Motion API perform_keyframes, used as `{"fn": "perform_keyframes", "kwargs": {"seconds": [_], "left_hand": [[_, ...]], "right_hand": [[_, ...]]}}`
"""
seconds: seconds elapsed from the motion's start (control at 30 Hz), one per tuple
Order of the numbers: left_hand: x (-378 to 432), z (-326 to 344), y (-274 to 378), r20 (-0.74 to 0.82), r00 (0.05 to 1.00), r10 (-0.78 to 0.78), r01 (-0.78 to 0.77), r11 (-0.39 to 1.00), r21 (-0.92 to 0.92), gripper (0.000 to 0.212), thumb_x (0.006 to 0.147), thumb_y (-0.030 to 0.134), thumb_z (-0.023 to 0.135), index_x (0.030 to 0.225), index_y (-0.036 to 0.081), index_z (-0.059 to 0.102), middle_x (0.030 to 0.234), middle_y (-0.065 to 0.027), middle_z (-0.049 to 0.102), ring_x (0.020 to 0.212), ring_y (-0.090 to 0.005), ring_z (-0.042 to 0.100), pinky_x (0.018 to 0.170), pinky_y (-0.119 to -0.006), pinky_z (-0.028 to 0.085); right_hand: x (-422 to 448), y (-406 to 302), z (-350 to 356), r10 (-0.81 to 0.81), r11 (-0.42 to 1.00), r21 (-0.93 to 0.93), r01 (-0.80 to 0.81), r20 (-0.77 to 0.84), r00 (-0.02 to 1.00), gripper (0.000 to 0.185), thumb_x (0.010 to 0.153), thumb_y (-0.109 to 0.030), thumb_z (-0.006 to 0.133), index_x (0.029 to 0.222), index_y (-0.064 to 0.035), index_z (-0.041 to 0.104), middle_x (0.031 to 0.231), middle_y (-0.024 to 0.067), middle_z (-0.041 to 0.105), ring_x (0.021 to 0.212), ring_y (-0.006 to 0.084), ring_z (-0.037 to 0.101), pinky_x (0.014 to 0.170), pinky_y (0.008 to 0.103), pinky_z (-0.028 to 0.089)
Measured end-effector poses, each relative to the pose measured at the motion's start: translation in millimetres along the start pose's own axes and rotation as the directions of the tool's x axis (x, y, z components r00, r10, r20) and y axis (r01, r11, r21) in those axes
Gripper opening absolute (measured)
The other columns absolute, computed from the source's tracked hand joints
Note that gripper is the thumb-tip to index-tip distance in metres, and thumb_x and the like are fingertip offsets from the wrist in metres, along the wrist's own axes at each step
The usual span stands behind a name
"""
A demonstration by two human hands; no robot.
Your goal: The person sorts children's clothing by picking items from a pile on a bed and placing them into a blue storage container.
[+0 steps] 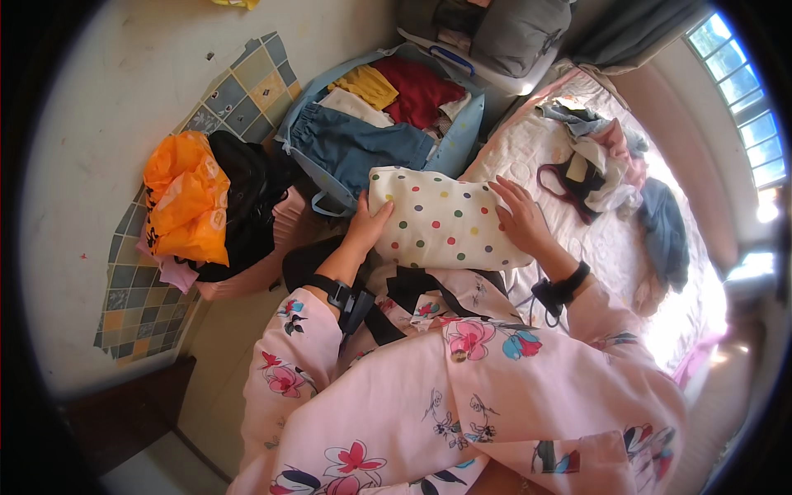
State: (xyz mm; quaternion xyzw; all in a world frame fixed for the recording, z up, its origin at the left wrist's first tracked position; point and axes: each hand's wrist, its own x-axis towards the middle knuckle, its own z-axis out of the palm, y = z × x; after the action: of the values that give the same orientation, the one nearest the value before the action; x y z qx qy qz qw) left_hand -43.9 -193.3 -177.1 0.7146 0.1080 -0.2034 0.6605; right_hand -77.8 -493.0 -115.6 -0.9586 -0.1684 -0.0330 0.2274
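A folded white cloth with coloured polka dots [442, 223] rests across my lap. My left hand [371, 224] grips its left edge, thumb on top and fingers mostly out of sight behind it. On the right part of the cloth lies my right hand [518, 215], its fingers spread over the top surface. Just beyond stands an unzipped light-blue fabric storage bag [467, 139]. Folded clothes fill it: blue-grey elastic-waist trousers [352, 145], a yellow garment [366, 86], a dark red garment [416, 86] and something white.
To the right, a bed with a pale quilt [507, 145] bears a loose heap of clothes [603, 161] and a blue garment [665, 232]. An orange plastic bag [189, 195] and a black bag [244, 198] sit left, against the tiled wall. A grey packed bag [523, 37] stands behind.
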Motion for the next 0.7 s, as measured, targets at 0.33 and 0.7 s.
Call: {"fn": "perform_keyframes", "kwargs": {"seconds": [0.33, 0.7], "left_hand": [[-10.5, 3.0, -13.6, 0.145, 0.989, -0.04, 0.082, 0.952, -0.295, 0.071, 0.075, 0.02, 0.068, 0.132, 0.007, 0.027, 0.116, -0.0121, 0.05, 0.104, -0.0218, 0.051, 0.084, -0.034, 0.044], [-14.6, -4.0, 30.3, 0.148, 0.986, -0.073, 0.147, 0.797, -0.585, 0.055, 0.081, 0.016, 0.058, 0.13, 0.011, 0.032, 0.106, -0.011, 0.055, 0.085, -0.0212, 0.06, 0.068, -0.034, 0.051]], "right_hand": [[-31.0, -41.4, 23.3, -0.044, 0.999, 0.013, 0.042, 0.284, 0.958, 0.084, 0.064, -0.041, 0.072, 0.135, -0.0235, 0.032, 0.142, 0.0106, 0.024, 0.128, 0.0375, 0.025, 0.099, 0.0564, 0.024], [25.2, -98.5, 24.5, -0.089, 0.98, -0.156, 0.127, 0.231, 0.969, 0.076, 0.066, -0.019, 0.069, 0.133, -0.0284, 0.034, 0.131, 0.0145, 0.039, 0.106, 0.0393, 0.049, 0.08, 0.0458, 0.045]]}}
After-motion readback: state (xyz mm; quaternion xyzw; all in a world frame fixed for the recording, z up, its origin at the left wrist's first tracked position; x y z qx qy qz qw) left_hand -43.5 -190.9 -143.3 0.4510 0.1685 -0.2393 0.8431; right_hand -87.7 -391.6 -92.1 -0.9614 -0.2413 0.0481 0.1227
